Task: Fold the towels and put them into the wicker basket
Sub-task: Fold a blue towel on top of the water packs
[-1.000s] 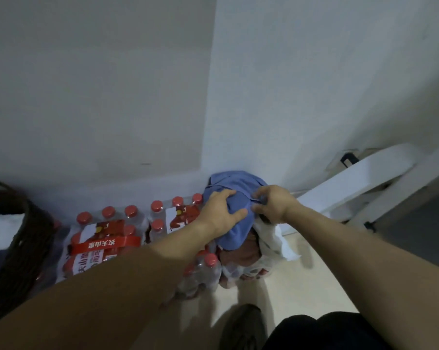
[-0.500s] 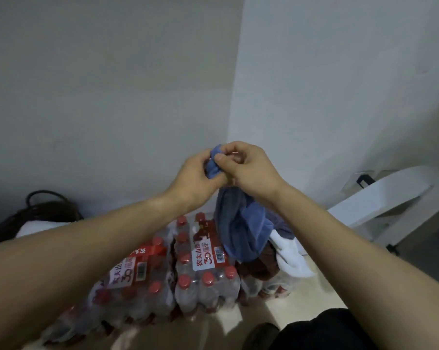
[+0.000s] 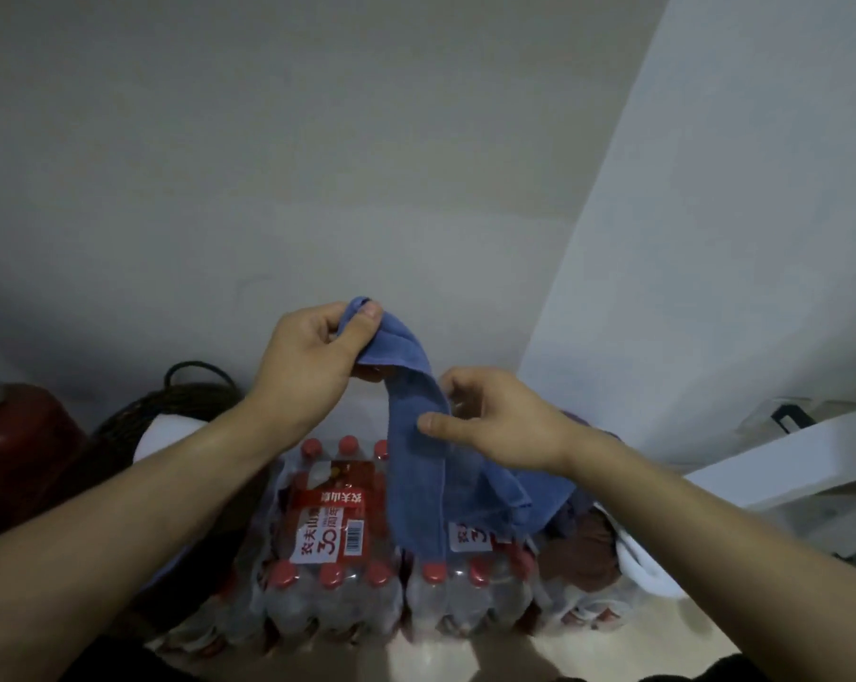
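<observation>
A blue towel (image 3: pixel 416 465) hangs in the air in front of me, above packs of water bottles. My left hand (image 3: pixel 307 366) pinches its top corner between thumb and fingers. Lower and to the right, my right hand (image 3: pixel 494 420) holds the towel's edge, thumb in front and fingers behind it. The towel's lower part drapes down toward a pile of brown and white towels (image 3: pixel 598 548) on the right. The dark wicker basket (image 3: pixel 135 411) stands at the left by the wall, with a white folded towel (image 3: pixel 170 430) inside.
Shrink-wrapped packs of red-capped water bottles (image 3: pixel 347 558) sit on the floor right below my hands. A red extinguisher-like cylinder (image 3: pixel 17 435) stands at the far left. A white frame (image 3: pixel 785 465) leans at the right. Two walls meet in a corner behind.
My hands, which pinched the towel together at one point, have spread apart: the left stays high on the corner, the right slid down along the edge. The camera tilted up slightly.
</observation>
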`<state>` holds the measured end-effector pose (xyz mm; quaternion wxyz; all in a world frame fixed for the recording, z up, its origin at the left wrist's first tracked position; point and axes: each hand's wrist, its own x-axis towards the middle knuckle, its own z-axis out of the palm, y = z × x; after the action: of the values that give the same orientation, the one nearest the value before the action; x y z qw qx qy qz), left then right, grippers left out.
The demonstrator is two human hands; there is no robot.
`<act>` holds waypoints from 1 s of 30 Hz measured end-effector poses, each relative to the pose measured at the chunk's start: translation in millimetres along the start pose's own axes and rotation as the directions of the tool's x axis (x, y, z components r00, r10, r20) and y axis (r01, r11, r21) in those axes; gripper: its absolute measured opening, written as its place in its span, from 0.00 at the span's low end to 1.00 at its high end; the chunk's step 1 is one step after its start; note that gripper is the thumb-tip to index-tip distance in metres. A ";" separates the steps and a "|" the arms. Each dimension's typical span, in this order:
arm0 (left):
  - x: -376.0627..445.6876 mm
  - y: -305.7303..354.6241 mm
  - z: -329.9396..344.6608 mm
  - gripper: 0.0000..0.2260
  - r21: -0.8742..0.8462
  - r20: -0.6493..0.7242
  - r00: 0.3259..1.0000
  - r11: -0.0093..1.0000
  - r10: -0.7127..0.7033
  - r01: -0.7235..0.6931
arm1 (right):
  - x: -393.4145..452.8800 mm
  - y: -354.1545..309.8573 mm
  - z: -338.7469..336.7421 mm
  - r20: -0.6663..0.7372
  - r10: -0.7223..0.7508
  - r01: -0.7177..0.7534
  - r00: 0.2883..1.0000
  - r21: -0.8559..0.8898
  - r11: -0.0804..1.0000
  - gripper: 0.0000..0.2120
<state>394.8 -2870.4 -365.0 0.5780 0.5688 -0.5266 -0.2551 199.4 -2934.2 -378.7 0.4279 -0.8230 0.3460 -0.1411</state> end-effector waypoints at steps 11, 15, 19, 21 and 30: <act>-13.7 -12.0 -28.6 0.09 0.188 -0.101 0.969 0.961 0.226 -0.205 | 21.9 -0.4 19.8 -0.157 -0.056 0.061 0.986 0.030 0.998 0.11; -17.0 -16.8 -27.0 0.14 0.103 -0.025 0.982 0.977 0.188 -0.185 | 34.6 3.5 16.6 -0.198 -0.078 0.049 0.977 -0.149 0.988 0.11; -12.3 -33.4 -32.3 0.16 0.043 -0.019 1.000 0.999 0.000 0.001 | 37.9 14.6 8.8 -0.202 -0.105 0.049 0.974 -0.262 0.964 0.14; -9.7 -41.5 -35.1 0.12 0.063 -0.029 0.998 0.997 -0.052 0.054 | 40.2 20.9 0.8 -0.215 -0.084 0.035 0.973 -0.222 0.974 0.14; -7.5 -46.1 -19.1 0.23 0.111 0.180 0.975 0.988 -0.130 0.112 | 37.7 26.0 0.9 0.063 0.140 -0.150 0.988 0.210 0.966 0.18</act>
<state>423.6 -2866.6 -406.3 0.4802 0.6018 -0.5549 -0.3152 215.4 -2969.9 -402.5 0.5314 -0.7476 0.3779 -0.1263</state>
